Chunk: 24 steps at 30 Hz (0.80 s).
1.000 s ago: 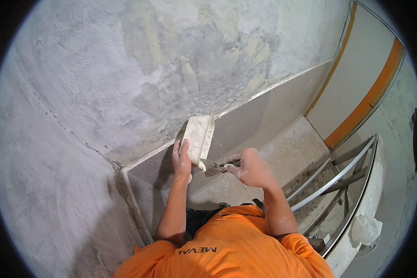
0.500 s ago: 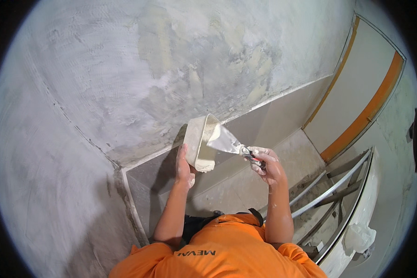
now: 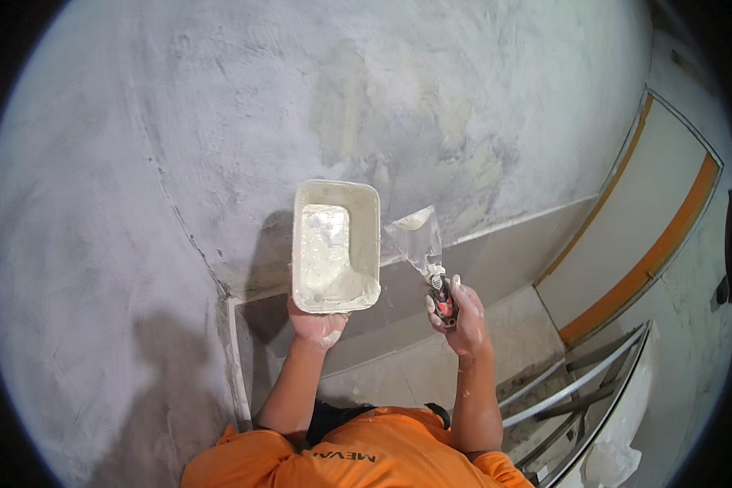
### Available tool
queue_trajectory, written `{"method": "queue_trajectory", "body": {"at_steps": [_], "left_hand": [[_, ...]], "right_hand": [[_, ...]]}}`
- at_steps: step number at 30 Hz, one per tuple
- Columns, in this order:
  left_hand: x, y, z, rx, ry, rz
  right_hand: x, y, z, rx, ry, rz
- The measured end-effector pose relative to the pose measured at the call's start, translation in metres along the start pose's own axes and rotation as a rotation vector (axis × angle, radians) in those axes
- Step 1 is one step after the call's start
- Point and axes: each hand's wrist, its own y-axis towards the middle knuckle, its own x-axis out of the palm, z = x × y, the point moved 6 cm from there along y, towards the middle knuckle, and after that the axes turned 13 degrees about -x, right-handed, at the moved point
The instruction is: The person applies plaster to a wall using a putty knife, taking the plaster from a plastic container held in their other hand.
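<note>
My left hand (image 3: pixel 319 324) is closed round the underside and lower end of a white rectangular plastic tub (image 3: pixel 371 244). The tub's open side faces me, showing cream-coloured filler (image 3: pixel 333 281) smeared over its bottom and piled at the lower right corner. In my right hand (image 3: pixel 461 319) is a putty knife (image 3: pixel 417 250), gripped by its black and red handle. The wide blade points up and left, apart from the tub, with a strip of filler along its edge. White filler spots both hands.
Ahead stands a grey plastered wall (image 3: pixel 244 106) with rougher patches and a tiled strip (image 3: pixel 504 264) along its foot. A pale door with orange edging (image 3: pixel 663 285) is at the right. Below it are metal rails (image 3: pixel 577 382) and a crumpled plastic bag (image 3: pixel 612 462).
The tub has turned from sideways to facing me. The putty knife has come out of the tub and moved right, its blade now pointing upward with filler on the edge.
</note>
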Motion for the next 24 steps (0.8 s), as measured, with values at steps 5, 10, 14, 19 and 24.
{"method": "queue_trajectory", "body": {"at_steps": [5, 10, 14, 19, 24], "left_hand": [[0.034, -0.010, 0.033, 0.132, 0.056, -0.196], [0.042, -0.029, 0.071, 0.423, 0.185, -0.192], [0.042, -0.038, 0.092, 0.571, 0.248, -0.190], [0.040, -0.035, 0.095, 0.606, 0.242, -0.108], [0.034, -0.034, 0.100, 0.696, 0.334, -0.017]], "right_hand": [[0.049, 0.039, -0.033, -0.299, -0.251, -0.243], [0.114, 0.084, -0.057, -0.625, -0.628, -0.319], [0.170, 0.109, -0.077, -1.050, -1.022, -0.326], [0.196, 0.151, -0.089, -1.281, -1.138, -0.373], [0.145, 0.190, -0.012, -0.466, -0.934, -0.269]]}}
